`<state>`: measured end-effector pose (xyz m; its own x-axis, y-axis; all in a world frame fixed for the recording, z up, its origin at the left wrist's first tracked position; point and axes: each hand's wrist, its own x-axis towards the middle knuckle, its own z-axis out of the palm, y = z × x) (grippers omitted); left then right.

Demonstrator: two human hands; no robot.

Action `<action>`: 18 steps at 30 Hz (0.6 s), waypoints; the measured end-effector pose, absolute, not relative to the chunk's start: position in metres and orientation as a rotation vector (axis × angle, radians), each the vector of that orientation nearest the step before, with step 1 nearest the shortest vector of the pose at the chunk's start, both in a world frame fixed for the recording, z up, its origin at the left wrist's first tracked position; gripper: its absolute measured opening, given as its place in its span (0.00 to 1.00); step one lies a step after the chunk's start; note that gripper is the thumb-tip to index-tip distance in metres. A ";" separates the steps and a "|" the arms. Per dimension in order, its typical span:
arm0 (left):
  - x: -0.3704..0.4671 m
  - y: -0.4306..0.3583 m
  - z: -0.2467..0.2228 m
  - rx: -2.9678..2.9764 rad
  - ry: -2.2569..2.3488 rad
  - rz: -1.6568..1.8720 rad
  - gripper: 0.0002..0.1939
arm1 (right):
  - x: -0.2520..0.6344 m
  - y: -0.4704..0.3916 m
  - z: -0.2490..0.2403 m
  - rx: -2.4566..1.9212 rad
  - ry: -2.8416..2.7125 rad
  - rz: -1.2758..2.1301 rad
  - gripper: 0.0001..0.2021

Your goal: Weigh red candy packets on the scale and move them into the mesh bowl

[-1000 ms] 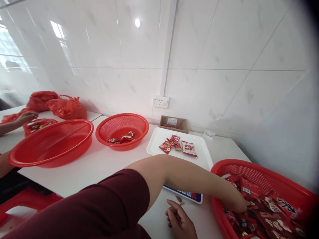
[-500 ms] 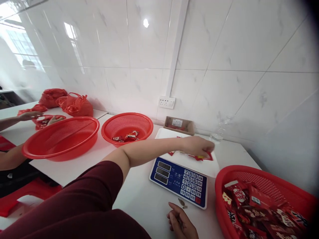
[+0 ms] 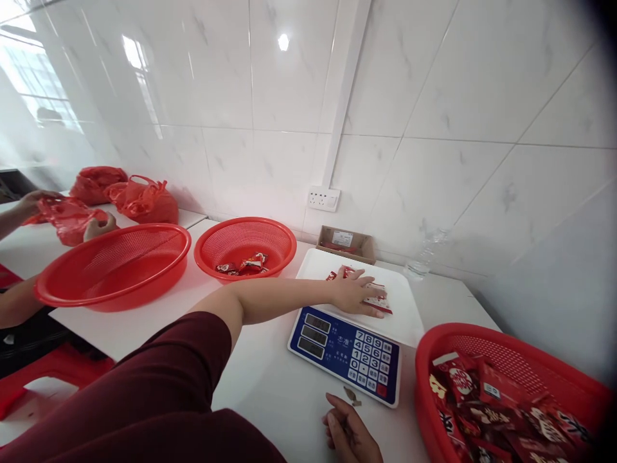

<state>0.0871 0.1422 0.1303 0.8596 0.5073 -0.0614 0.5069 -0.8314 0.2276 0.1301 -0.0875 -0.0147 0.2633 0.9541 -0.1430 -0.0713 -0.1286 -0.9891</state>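
Note:
My left hand (image 3: pixel 357 293) lies palm down with fingers spread on red-and-white snack packets (image 3: pixel 378 301) on the white pan (image 3: pixel 405 302) of a weighing scale. It covers part of the packets. Below the pan, the blue keypad panel (image 3: pixel 344 355) shows three small displays, too dim to read. My right hand (image 3: pixel 353 429) rests on the table in front of the scale, fingers loosely bent and apart, with nothing visible in it. Just above it lies a small brownish scrap (image 3: pixel 352 395). To its right stands a red basket (image 3: pixel 427 386) full of red snack packets (image 3: pixel 501 399).
A red basket (image 3: pixel 212 247) with a few packets and another red basket (image 3: pixel 113 292) stand left. A cardboard box (image 3: pixel 359 248) and a clear plastic container (image 3: pixel 418 267) are near the wall. At far left, a co-worker's hands hold a red plastic bag (image 3: pixel 72 218); tied red bags (image 3: pixel 149 202) stand behind.
My left hand has moved left across the pan and let go of a red-and-yellow packet; its fingers are now spread. My right hand stays put. The co-worker has lifted the red bag.

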 end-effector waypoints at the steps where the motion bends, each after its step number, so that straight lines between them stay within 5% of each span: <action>1: 0.089 0.143 0.127 2.801 0.776 -0.038 0.35 | 0.130 -0.088 -0.014 -1.387 -0.910 1.121 0.29; 18: 0.044 0.127 0.133 2.835 0.715 0.271 0.29 | 0.145 -0.090 -0.004 -1.513 -1.046 1.198 0.27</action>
<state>0.0443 0.1275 0.1330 0.8659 0.4840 0.1264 0.4464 -0.8616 0.2417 0.1446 -0.0899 -0.0035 0.1681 0.9633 -0.2093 0.0780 -0.2247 -0.9713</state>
